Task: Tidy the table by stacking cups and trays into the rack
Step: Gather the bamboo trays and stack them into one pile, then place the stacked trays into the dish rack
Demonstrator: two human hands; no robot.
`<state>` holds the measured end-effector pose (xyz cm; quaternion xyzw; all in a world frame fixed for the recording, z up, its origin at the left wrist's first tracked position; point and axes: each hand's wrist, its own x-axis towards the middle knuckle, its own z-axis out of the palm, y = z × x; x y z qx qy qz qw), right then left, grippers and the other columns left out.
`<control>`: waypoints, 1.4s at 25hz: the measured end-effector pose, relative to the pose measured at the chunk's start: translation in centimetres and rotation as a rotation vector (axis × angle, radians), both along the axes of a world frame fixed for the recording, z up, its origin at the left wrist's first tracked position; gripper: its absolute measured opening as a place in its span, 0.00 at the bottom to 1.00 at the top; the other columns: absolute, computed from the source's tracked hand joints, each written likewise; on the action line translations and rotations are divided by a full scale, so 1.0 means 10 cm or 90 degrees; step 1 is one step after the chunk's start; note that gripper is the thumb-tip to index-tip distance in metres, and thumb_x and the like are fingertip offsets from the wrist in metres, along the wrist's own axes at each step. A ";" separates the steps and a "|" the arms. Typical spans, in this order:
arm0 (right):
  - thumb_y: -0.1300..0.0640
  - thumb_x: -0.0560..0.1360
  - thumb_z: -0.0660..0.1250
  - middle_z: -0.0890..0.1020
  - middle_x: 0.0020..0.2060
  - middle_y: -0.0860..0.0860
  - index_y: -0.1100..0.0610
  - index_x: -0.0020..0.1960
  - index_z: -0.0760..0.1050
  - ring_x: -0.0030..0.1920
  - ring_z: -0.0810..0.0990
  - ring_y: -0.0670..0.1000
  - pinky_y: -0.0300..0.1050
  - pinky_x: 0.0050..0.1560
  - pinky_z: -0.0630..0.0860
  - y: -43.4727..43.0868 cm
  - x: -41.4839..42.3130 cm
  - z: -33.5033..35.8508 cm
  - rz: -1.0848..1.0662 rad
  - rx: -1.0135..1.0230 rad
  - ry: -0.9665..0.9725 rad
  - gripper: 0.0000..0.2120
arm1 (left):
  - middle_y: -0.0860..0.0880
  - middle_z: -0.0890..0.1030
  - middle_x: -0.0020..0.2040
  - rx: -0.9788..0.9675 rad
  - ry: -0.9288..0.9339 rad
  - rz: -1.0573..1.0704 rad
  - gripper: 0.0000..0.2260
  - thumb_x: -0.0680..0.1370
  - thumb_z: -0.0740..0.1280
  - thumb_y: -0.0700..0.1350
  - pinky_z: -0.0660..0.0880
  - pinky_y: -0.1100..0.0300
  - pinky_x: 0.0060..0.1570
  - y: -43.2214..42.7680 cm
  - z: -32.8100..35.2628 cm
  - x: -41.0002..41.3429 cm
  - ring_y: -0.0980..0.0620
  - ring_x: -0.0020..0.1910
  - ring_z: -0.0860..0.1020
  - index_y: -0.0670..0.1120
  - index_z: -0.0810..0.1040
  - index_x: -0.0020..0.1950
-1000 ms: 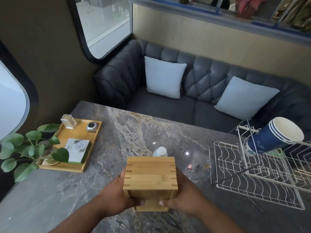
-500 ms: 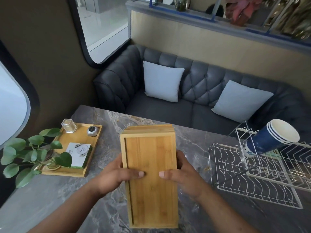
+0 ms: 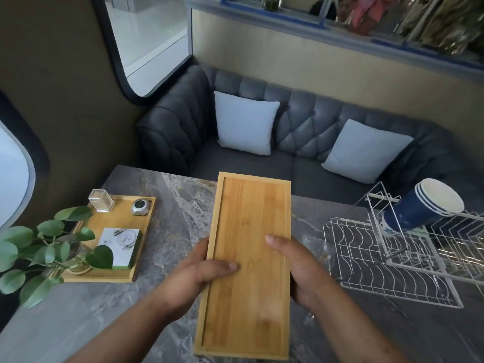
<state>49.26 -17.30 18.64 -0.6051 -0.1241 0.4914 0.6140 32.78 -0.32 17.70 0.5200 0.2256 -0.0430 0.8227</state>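
Note:
I hold a long, empty bamboo tray (image 3: 248, 258) lengthwise above the grey marble table (image 3: 170, 205), its inner face turned up towards me. My left hand (image 3: 199, 273) grips its left edge with the thumb on top. My right hand (image 3: 296, 265) grips the right edge the same way. The white wire rack (image 3: 392, 260) stands at the right of the table, apart from the tray. A stack of blue paper cups (image 3: 424, 205) lies tilted on the rack's raised holder, mouths up and to the right.
A second bamboo tray (image 3: 141, 231) at the left carries a clear box (image 3: 100, 200), a small silver clock (image 3: 141, 206) and a white-and-green box (image 3: 121, 243). A leafy plant (image 3: 44, 247) overhangs its near corner. A grey sofa with two pale cushions lies beyond the table.
The tray was end-on and low near the table; both hands have tipped its far end up and lifted it, so its full inner face now shows. The small bottle behind it is hidden.

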 end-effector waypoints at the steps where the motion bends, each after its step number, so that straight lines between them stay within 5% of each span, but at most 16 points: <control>1: 0.44 0.71 0.75 0.82 0.63 0.58 0.53 0.69 0.76 0.64 0.81 0.61 0.68 0.66 0.74 -0.02 -0.01 0.01 0.005 -0.006 -0.009 0.29 | 0.40 0.81 0.64 -0.045 -0.005 0.013 0.36 0.67 0.78 0.47 0.78 0.38 0.60 -0.03 0.02 0.00 0.37 0.62 0.81 0.46 0.69 0.73; 6: 0.51 0.66 0.79 0.85 0.60 0.55 0.51 0.68 0.73 0.59 0.84 0.58 0.55 0.53 0.82 -0.38 -0.09 0.17 0.004 -0.027 0.011 0.32 | 0.32 0.80 0.63 -0.183 0.034 0.005 0.22 0.71 0.71 0.47 0.80 0.40 0.59 -0.30 0.26 0.08 0.31 0.63 0.79 0.38 0.82 0.62; 10: 0.54 0.68 0.73 0.86 0.54 0.60 0.54 0.58 0.83 0.50 0.87 0.58 0.53 0.44 0.84 -0.79 -0.19 0.34 -0.038 -0.033 0.109 0.18 | 0.34 0.82 0.63 -0.152 0.113 -0.047 0.23 0.69 0.75 0.48 0.79 0.42 0.61 -0.52 0.42 0.20 0.35 0.61 0.81 0.40 0.84 0.61; 15: 0.54 0.71 0.73 0.85 0.57 0.63 0.60 0.60 0.82 0.61 0.82 0.65 0.64 0.65 0.76 -1.38 -0.36 0.35 -0.115 -0.111 0.197 0.20 | 0.34 0.80 0.65 -0.193 0.211 -0.144 0.25 0.71 0.75 0.46 0.75 0.41 0.65 -0.95 0.56 0.34 0.35 0.64 0.79 0.38 0.81 0.65; 17: 0.54 0.71 0.72 0.85 0.56 0.63 0.60 0.56 0.85 0.58 0.84 0.63 0.61 0.61 0.80 -1.59 -0.40 0.34 -0.151 -0.113 0.229 0.16 | 0.33 0.81 0.63 -0.192 0.245 -0.164 0.20 0.75 0.71 0.45 0.72 0.39 0.69 -1.16 0.61 0.43 0.34 0.64 0.79 0.36 0.81 0.64; 20: 0.55 0.68 0.73 0.86 0.55 0.62 0.60 0.54 0.86 0.50 0.87 0.60 0.52 0.47 0.84 -1.91 -0.44 0.26 -0.186 -0.087 0.287 0.17 | 0.35 0.86 0.43 -0.080 0.286 -0.204 0.16 0.83 0.60 0.38 0.74 0.46 0.57 -1.57 0.72 0.63 0.44 0.40 0.87 0.31 0.78 0.65; 22: 0.56 0.67 0.75 0.85 0.57 0.63 0.61 0.60 0.83 0.53 0.86 0.61 0.54 0.50 0.84 -2.13 -0.46 0.19 -0.211 -0.077 0.303 0.22 | 0.41 0.84 0.36 0.039 0.253 -0.257 0.16 0.84 0.57 0.35 0.71 0.46 0.55 -1.83 0.68 0.67 0.53 0.23 0.81 0.27 0.71 0.69; 25: 0.53 0.69 0.74 0.84 0.59 0.62 0.60 0.64 0.80 0.60 0.83 0.63 0.62 0.65 0.77 -2.42 -0.46 0.08 -0.242 -0.090 0.294 0.25 | 0.44 0.81 0.44 0.116 0.288 -0.284 0.17 0.85 0.57 0.35 0.69 0.47 0.62 -2.16 0.69 0.84 0.56 0.23 0.79 0.27 0.68 0.71; 30: 0.55 0.74 0.70 0.84 0.59 0.63 0.61 0.65 0.79 0.61 0.82 0.64 0.64 0.67 0.74 -2.87 -0.40 -0.05 -0.320 -0.085 0.318 0.21 | 0.41 0.81 0.31 0.043 0.311 -0.320 0.14 0.85 0.56 0.35 0.72 0.51 0.42 -2.59 0.47 1.12 0.43 0.37 0.76 0.31 0.73 0.68; 32: 0.56 0.74 0.70 0.84 0.58 0.64 0.62 0.65 0.78 0.61 0.82 0.65 0.63 0.67 0.75 -3.04 -0.36 -0.08 -0.353 -0.074 0.327 0.20 | 0.40 0.82 0.30 0.031 0.324 -0.323 0.16 0.84 0.58 0.36 0.73 0.51 0.42 -2.70 0.34 1.23 0.41 0.39 0.76 0.30 0.72 0.69; 35: 0.56 0.72 0.72 0.85 0.57 0.64 0.63 0.64 0.79 0.57 0.84 0.64 0.59 0.56 0.81 -3.28 -0.25 -0.15 -0.391 -0.093 0.319 0.21 | 0.34 0.85 0.53 -0.071 0.349 -0.347 0.18 0.78 0.70 0.44 0.77 0.44 0.60 -2.80 0.19 1.26 0.35 0.56 0.82 0.36 0.81 0.65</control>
